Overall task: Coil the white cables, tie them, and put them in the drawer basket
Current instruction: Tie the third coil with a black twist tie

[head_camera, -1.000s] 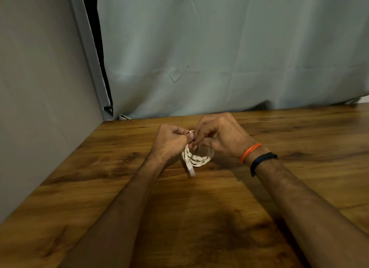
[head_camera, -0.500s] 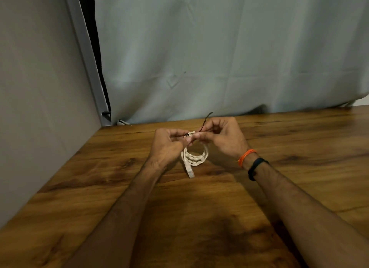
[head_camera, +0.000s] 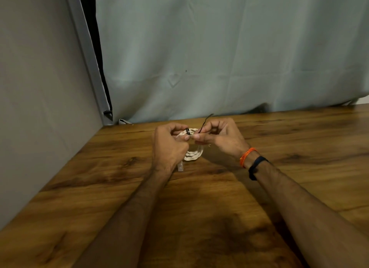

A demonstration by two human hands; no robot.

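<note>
1. Left hand (head_camera: 169, 148) sat just left of centre frame, fingers curled tight around the top of the coiled white cable (head_camera: 192, 155), pinching it.
2. Right hand (head_camera: 219, 137) was just beside it, thumb and forefinger nipped on a thin black tie (head_camera: 203, 124) whose loose end stuck up toward the curtain (head_camera: 219, 54).
3. A dark band of that tie wrapped the coil's top, right at the left fingertips.
4. The coil hung between both hands above the wooden table (head_camera: 299, 148), its white plug (head_camera: 180, 167) dangling below the left hand.
5. Orange band (head_camera: 247, 157) and dark band (head_camera: 256, 166) ringed the right wrist.
</note>
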